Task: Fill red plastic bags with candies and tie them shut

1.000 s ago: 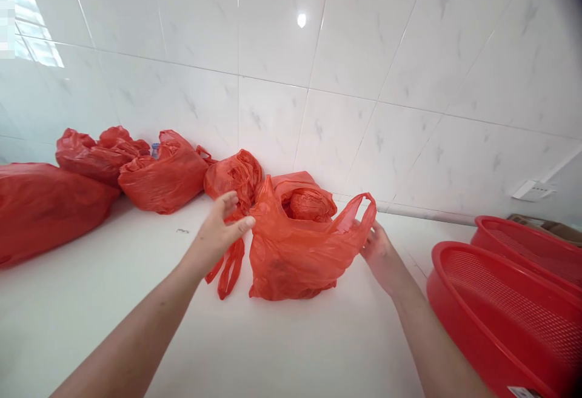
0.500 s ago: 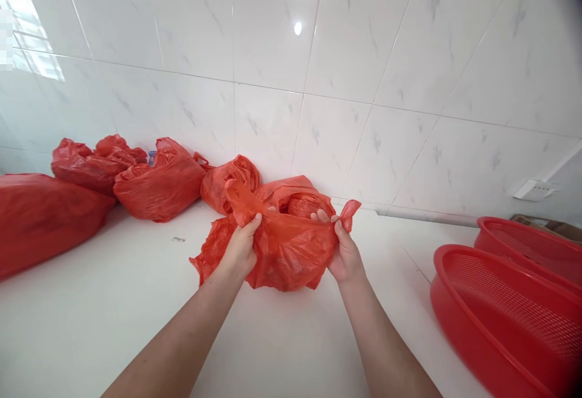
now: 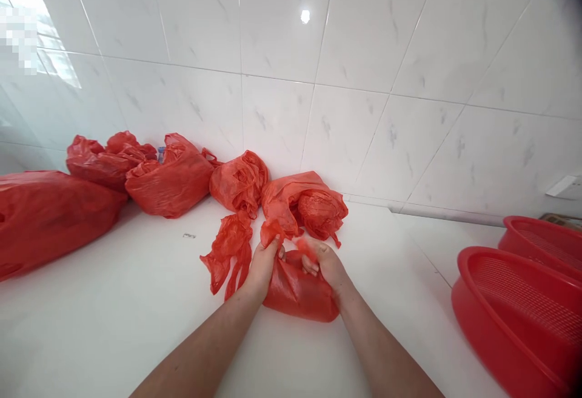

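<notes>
Red bag [image 3: 300, 296], seemingly in both hands [image 3: 262, 266] [image 3: 331, 268]

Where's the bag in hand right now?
Head view, low centre: the held red bag is between the left hand and right hand, left of the red baskets.

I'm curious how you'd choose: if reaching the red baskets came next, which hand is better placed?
Probably the right hand: it is on the right side of the held red bag, nearer the red baskets. The left hand sits farther away; both grip the bag.
</notes>
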`<state>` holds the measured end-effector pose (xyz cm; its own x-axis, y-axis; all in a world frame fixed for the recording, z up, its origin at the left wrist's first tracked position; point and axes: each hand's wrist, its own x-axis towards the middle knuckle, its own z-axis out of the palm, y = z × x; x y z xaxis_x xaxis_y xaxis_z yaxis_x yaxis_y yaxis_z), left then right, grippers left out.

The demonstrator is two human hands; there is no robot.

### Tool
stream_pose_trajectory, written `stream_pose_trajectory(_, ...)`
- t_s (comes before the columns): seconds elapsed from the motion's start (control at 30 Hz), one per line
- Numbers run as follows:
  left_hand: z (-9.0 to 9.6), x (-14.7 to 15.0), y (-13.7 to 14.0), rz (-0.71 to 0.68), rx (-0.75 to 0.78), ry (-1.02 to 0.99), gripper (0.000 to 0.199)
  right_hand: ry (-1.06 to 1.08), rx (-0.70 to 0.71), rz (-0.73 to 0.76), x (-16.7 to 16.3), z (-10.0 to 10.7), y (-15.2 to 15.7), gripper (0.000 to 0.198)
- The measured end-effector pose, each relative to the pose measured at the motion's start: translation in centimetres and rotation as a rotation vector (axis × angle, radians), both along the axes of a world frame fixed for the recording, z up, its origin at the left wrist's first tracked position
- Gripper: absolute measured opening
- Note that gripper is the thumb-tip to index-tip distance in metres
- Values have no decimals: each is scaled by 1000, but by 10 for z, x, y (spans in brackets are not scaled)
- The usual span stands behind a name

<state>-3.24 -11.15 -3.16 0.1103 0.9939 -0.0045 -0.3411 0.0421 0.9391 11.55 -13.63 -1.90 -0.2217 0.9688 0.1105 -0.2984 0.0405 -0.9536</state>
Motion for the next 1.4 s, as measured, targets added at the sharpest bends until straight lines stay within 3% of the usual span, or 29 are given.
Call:
stream_pose_trajectory(0.13,-1,6,-3,18,38,47,26,-100,66,65,-7,0,-6,66)
stream_pose_trajectory(0.23,-1,11,-10,-83,149,46,17,-122,111,29,-13,-1,-8,46)
stream_pose_trajectory(0.33,3,14,-19,-161,224,93,12,-100,54,-96,-17,-6,-5,19)
stream_pose_trajectory(0.53,8,12,-29,-105,379,239,56,-64,-22,-231,-15,-12,-2,20)
stream_pose_trajectory(0.73,7,12,-26,-285,248,90,40,-159,-3,-159,-14,-11,-6,17)
stream_pose_trajectory(1.0,9,13,-22,-247,232,29,31,195,-139,-40,-1,-22,1,21)
stream_pose_trajectory(1.17,7,13,-19,-163,250,135,29,295,-145,7,4,-17,-2,49)
stream_pose_trajectory(1.27,1,10,-16,-51,230,239,28,250,-81,-38,5,-15,-5,38)
stream_pose_trajectory(1.4,-3,8,-14,-42,225,260,29,211,-95,7,5,-17,-5,29)
